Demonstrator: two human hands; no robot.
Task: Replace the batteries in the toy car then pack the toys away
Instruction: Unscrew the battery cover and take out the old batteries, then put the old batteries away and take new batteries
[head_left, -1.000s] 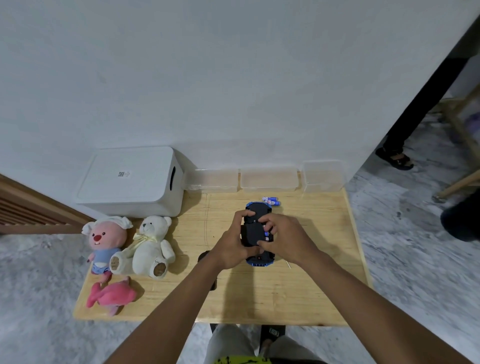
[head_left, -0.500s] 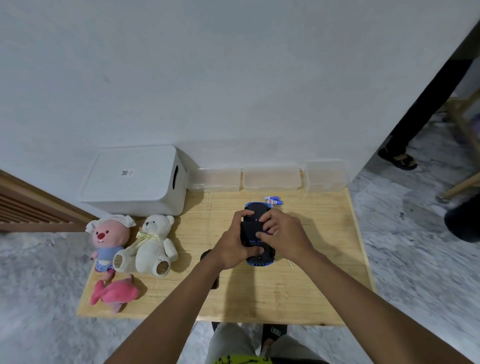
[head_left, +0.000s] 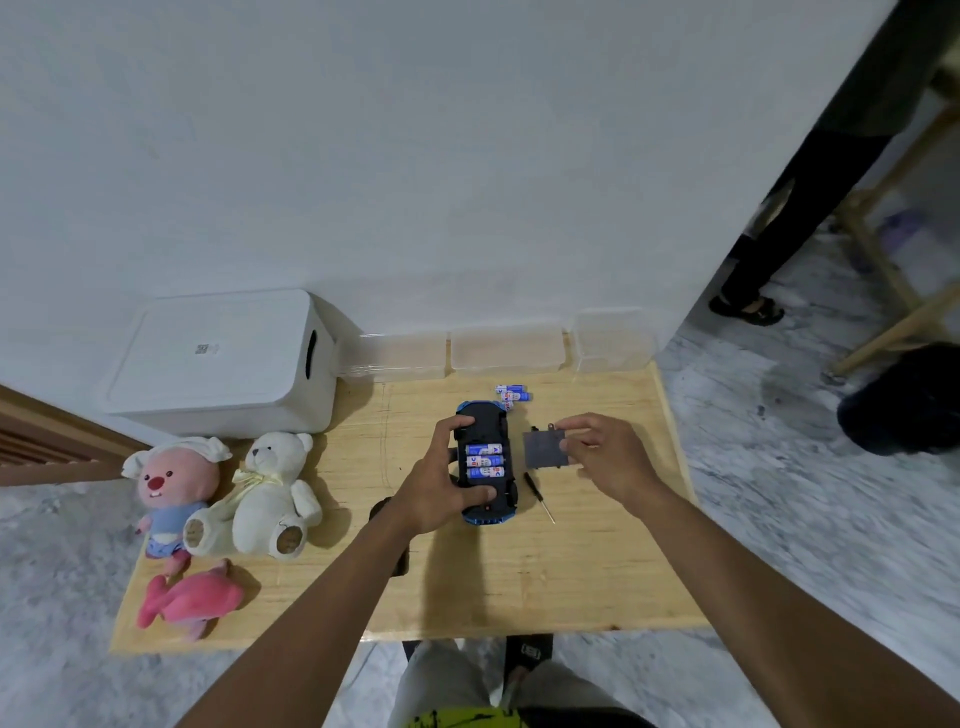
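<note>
pale wood of the table (head_left: 571, 582) lay under everything, and its right edge ran close beside my right forearm, while the near edge sat just in front of my knees. the white storage box (head_left: 223, 358) stood at the back left with three clear tubs (head_left: 506, 347) in a row along the wall, so the open room was the bare strip at the front middle and the right rear corner. the plush toys (head_left: 260, 499) waited in a cluster at the left, not yet packed. the toy car (head_left: 485, 462) lay belly up in the middle, and my left hand (head_left: 441, 493) was clamped around its left side. a second before, both hands had covered it; now my right hand (head_left: 602, 457) had come away to the right, pinching the dark battery cover (head_left: 545, 449) just beside the car. that left three batteries (head_left: 484, 461) bare in the bay, so i judged the swap could begin. spare batteries (head_left: 511, 393) lay just behind the car, and the small screwdriver (head_left: 537, 493) rested just right of it, under the lifted cover.
</note>
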